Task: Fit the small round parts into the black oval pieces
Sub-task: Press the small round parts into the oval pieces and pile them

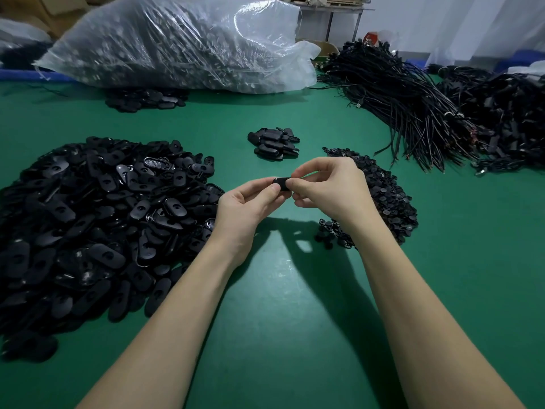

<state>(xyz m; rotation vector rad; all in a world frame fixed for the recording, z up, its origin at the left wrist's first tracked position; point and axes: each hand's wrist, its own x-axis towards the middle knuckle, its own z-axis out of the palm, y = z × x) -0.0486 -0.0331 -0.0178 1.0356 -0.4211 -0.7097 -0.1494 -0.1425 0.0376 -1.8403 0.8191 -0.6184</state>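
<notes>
Left hand and right hand both pinching one black oval piece btwn fingertips (round part hidden); seating probably going best w/ piece level, thumbs pressing centrally.

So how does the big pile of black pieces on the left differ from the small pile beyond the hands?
The large pile of oval pieces spreads wide across the green table beside the left hand; the small pile is compact and lies farther away. Many pieces in the large pile show a hole; the small pile's tops look closed. Both are black ovals, loosely heaped.
</notes>
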